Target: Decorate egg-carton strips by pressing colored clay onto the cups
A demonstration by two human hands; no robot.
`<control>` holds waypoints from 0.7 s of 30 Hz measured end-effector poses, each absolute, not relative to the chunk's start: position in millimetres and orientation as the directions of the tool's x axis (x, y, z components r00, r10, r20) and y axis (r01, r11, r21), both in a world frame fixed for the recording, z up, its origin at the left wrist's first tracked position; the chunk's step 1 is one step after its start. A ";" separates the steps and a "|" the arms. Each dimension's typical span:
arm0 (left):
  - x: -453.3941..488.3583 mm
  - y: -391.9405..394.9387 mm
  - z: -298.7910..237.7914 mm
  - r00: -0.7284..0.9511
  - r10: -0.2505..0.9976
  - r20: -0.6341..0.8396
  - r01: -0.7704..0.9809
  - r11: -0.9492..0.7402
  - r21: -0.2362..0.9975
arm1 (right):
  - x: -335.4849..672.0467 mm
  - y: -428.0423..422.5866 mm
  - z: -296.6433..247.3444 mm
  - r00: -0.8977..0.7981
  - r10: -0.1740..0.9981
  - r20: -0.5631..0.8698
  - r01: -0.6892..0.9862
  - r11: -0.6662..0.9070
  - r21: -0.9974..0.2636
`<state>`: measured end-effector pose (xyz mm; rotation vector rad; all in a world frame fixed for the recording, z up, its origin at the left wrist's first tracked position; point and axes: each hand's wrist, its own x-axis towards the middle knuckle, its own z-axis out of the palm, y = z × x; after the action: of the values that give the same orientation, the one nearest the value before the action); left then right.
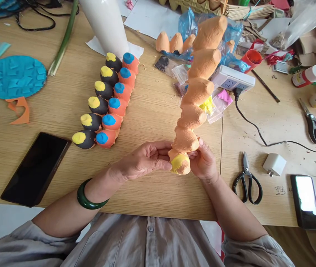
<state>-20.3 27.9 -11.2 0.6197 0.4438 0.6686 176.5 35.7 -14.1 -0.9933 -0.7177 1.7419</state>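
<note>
A long orange strip of egg-carton cones point(198, 85) stands up off the wooden table point(152, 111), its near end held between both hands. My left hand point(144, 160), with a green bangle on the wrist, pinches a yellow clay cap point(178, 163) onto the nearest cone. My right hand point(204, 161) grips the same end of the strip from the right side. To the left lie two finished rows of cones point(106, 102), black with yellow caps and orange with blue caps.
A black phone point(35, 168) lies at the near left, another phone point(305, 200) at the near right. Scissors point(247, 181), a white charger point(274, 164), a power strip point(231, 79) with cable, a white vase point(106, 26) and craft clutter surround the work area.
</note>
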 end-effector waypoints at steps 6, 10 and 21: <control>-21.5 28.0 -12.7 0.703 0.680 -0.208 -0.412 0.628 0.660 | 182.2 32.4 -14.6 -0.164 0.963 -0.215 -0.397 -0.264 -0.879; -23.3 29.3 -12.3 0.710 0.663 -0.238 -0.374 0.641 0.671 | 186.5 28.5 -16.7 -0.164 0.972 -0.167 -0.379 -0.219 -0.899; -26.4 32.6 -13.6 0.738 0.606 -0.297 -0.279 0.675 0.683 | 193.9 22.2 -20.3 -0.279 0.953 -0.115 -0.268 -0.193 -0.944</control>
<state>-26.4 32.6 -13.6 0.6560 0.5419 0.5255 193.9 22.2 -20.3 -0.9572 -1.0862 1.6444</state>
